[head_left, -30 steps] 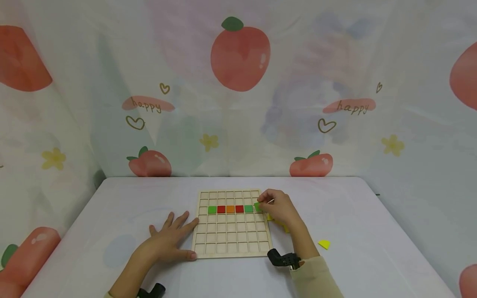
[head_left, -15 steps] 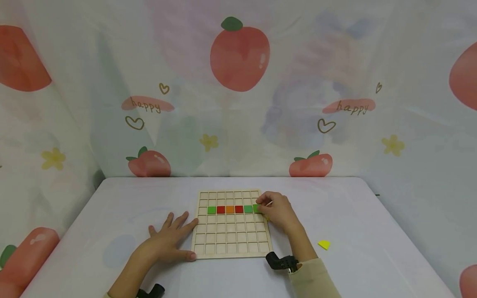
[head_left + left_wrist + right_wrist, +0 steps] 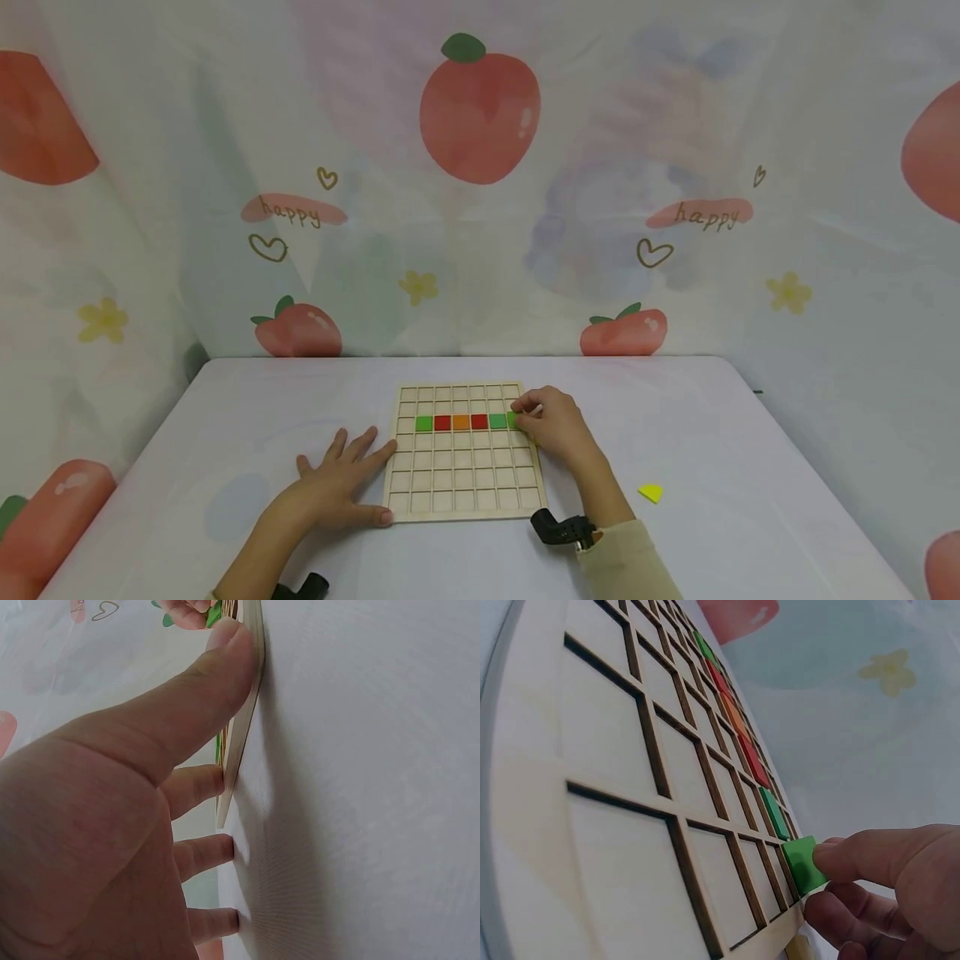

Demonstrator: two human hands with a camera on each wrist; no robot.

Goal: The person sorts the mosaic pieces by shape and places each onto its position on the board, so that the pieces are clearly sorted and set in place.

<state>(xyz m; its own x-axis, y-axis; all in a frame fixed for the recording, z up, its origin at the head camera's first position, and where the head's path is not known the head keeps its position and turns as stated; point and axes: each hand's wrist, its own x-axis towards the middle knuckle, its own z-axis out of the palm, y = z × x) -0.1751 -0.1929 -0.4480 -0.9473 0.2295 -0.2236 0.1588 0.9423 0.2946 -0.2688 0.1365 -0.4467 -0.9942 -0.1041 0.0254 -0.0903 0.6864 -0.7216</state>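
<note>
A pale wooden grid board (image 3: 465, 480) lies on the table. One row of it holds a green tile (image 3: 423, 423), a red tile (image 3: 442, 422), an orange tile (image 3: 461, 422), a second red tile (image 3: 479, 422) and a teal tile (image 3: 498, 421). My right hand (image 3: 558, 427) pinches a bright green square tile (image 3: 804, 864) at the right end of this row, its thumb on the tile's face. The tile sits slightly tilted over its cell. Fingers spread, my left hand (image 3: 333, 492) rests at the board's left edge, thumb and index fingertip against it.
A yellow wedge-shaped piece (image 3: 651, 493) lies on the white table (image 3: 750, 517) right of my right forearm. Another yellow piece (image 3: 799, 949) shows beside the board under my right fingers. A printed cloth wall (image 3: 480, 250) stands behind the table.
My right hand has moved slightly down and left, bringing the green tile in line with the row. The left hand stays in place against the board.
</note>
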